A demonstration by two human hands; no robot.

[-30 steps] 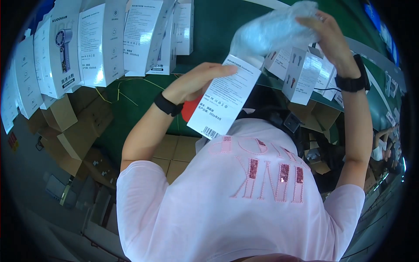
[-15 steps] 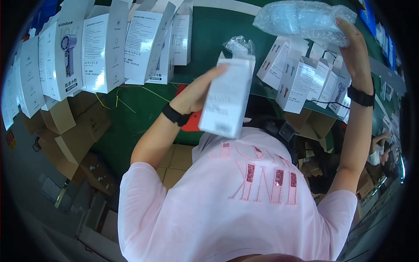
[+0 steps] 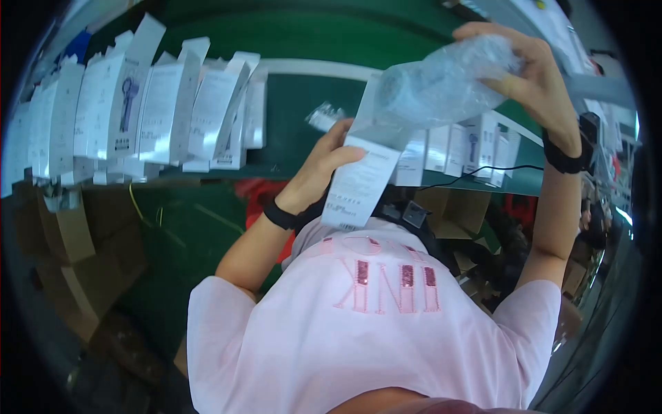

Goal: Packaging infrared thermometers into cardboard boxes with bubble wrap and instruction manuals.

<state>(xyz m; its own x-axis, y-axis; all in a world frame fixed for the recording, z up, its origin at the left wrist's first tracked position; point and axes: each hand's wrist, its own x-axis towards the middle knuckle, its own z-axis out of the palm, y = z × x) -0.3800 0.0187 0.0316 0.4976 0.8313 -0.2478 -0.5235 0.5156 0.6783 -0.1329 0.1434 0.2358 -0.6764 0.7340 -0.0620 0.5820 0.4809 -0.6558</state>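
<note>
My left hand grips a white printed carton by its side, its open top flap pointing up. My right hand holds a bubble-wrapped item above and to the right of the carton, with the wrap's lower end at the carton's open mouth. Both wrists wear black bands. A small clear packet lies on the green table just past my left fingers.
A row of upright white cartons stands on the green table at the left. More small white cartons line the table's right part. Brown cardboard boxes sit under the table at the left, and others at the right.
The bubble-wrapped item came down from high at the right to the carton's open top. The carton rose slightly toward it and turned its printed face to me.
</note>
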